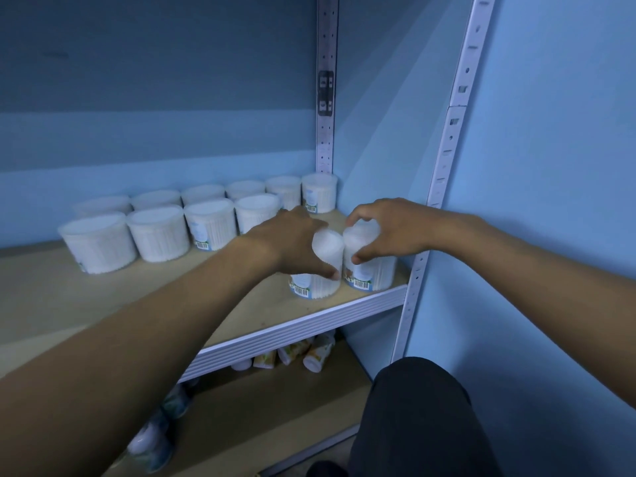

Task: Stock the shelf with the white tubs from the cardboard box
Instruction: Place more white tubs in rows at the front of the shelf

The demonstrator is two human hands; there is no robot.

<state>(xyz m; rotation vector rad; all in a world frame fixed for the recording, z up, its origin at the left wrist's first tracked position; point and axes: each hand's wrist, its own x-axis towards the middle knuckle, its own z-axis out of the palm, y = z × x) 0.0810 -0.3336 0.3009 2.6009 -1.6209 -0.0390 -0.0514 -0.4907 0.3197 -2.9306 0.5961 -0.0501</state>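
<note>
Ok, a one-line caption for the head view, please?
Left hand and right hand each grip a white tub at the shelf front, behind them two rows of tubs.

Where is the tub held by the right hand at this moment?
In the head view, the right hand grips a white tub at the shelf's front right corner, beside the upright post and next to the tub under the left hand.

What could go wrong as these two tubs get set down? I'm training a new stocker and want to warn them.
The right hand grips a tub close to the shelf's front edge; a nudge could tip it off. The left hand holds its tub touching the other, so moving one may shift both. Sliding them back could knock the rows of tubs behind.
</note>
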